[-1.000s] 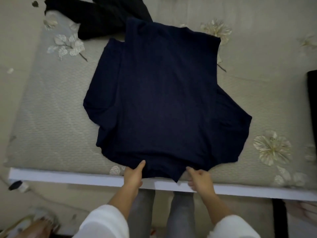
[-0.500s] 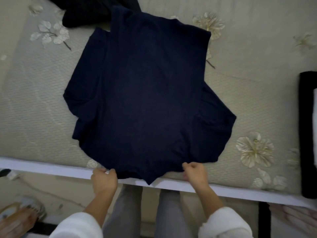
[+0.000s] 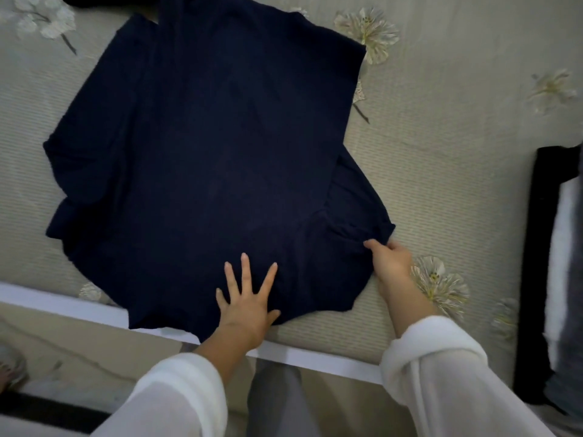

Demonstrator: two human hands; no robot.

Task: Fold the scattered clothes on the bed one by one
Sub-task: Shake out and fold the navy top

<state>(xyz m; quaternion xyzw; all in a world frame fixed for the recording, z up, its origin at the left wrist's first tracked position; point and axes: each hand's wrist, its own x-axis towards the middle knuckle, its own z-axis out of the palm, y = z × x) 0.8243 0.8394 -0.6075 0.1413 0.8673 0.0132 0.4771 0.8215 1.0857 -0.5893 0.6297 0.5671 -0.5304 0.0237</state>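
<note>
The navy garment [image 3: 220, 152] is lying spread flat on the bed cover [image 3: 457, 159], which is carrying a pale flower print. Its near hem is overhanging the white bed rail [image 3: 63, 302].

The left hand [image 3: 249, 304] is lying flat on the garment near the hem, fingers straight and spread wide, pressing the cloth down. The right hand [image 3: 391, 263] is gripping a bunched fold at the garment's right sleeve edge, with the fingers curled round the cloth.

A black garment [image 3: 104, 0] is lying at the far left corner, just beside the navy one; whether the two are touching cannot be determined. A dark item with white and grey parts [image 3: 561, 263] is resting at the right edge of the bed, well apart from the right hand. The person's grey trouser legs [image 3: 277, 402] are standing against the rail.
</note>
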